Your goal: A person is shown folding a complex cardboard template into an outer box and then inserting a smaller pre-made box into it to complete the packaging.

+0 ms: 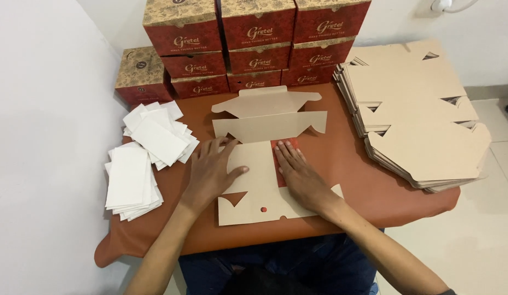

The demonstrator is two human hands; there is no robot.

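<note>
Pressing flat, we hold both hands spread on the unfolded cardboard box blank [265, 158] at mid-bench [352, 164]: left hand [213, 172] on its left panel, right hand [300, 177] on its right. Its long axis runs away from us, between the hands.

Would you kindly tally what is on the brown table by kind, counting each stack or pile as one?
Assembled red-and-gold patterned cardboard boxes: 10 visible
Flat tan cardboard box blank under the left hand and right hand, both pressing flat on it: 1
Stacks of flat tan cardboard blanks: 1
Piles of white paper sheets: 2
Total: 14
</note>
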